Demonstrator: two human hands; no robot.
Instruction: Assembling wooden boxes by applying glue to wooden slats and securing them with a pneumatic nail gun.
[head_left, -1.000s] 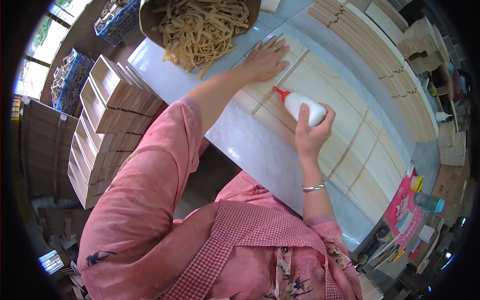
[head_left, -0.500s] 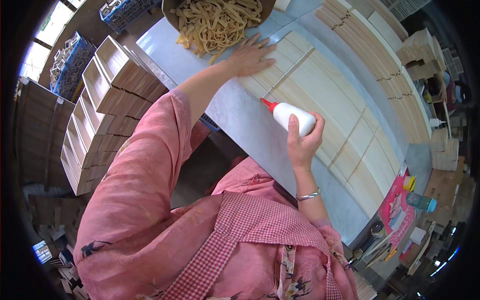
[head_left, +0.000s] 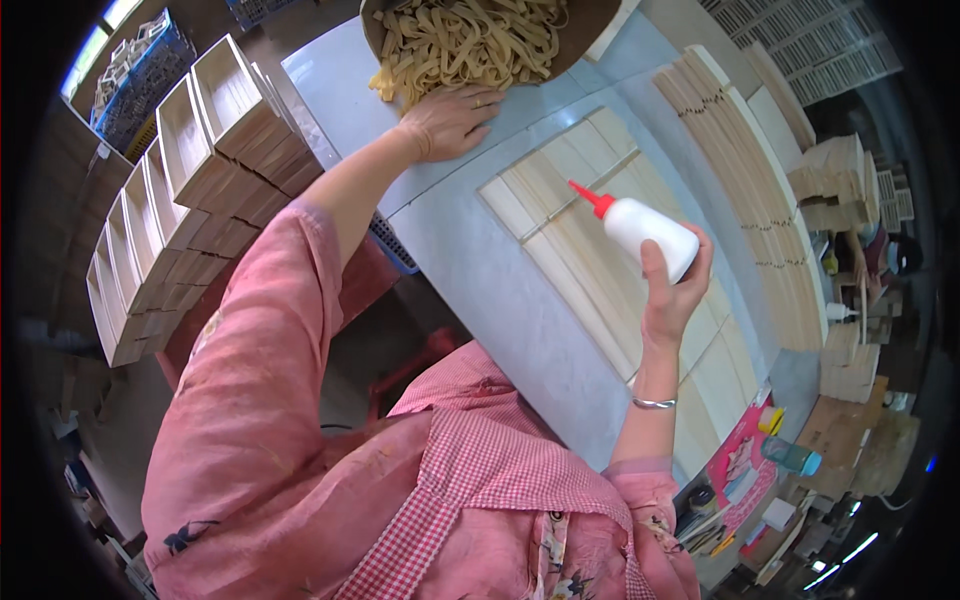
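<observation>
My right hand [head_left: 682, 285] is wrapped round a white squeeze bottle [head_left: 648, 236] with a red pointed nozzle. It holds the bottle tilted above the pale wooden boards [head_left: 575, 265], nozzle toward the upper left. The boards lie side by side on the grey tabletop, with narrow grooves across them. My left hand [head_left: 450, 122] rests at the near edge of a heap of tan rubber bands [head_left: 475, 45], fingers stretched out and grasping nothing visible. These bands spill from a brown container [head_left: 590, 30] at the far end of the table.
Open wooden boxes [head_left: 185, 130] are stacked left of the table. Along its right side stands a long row of stacked wooden pieces [head_left: 745, 165]. A blue crate [head_left: 145, 80] sits at the far left. A teal-capped bottle [head_left: 790, 456] lies near tools at the lower right.
My left hand has moved off the boards to the edge of the rubber bands. The right hand has carried the bottle away from the boards' near edge, over their middle. The view has shifted.
</observation>
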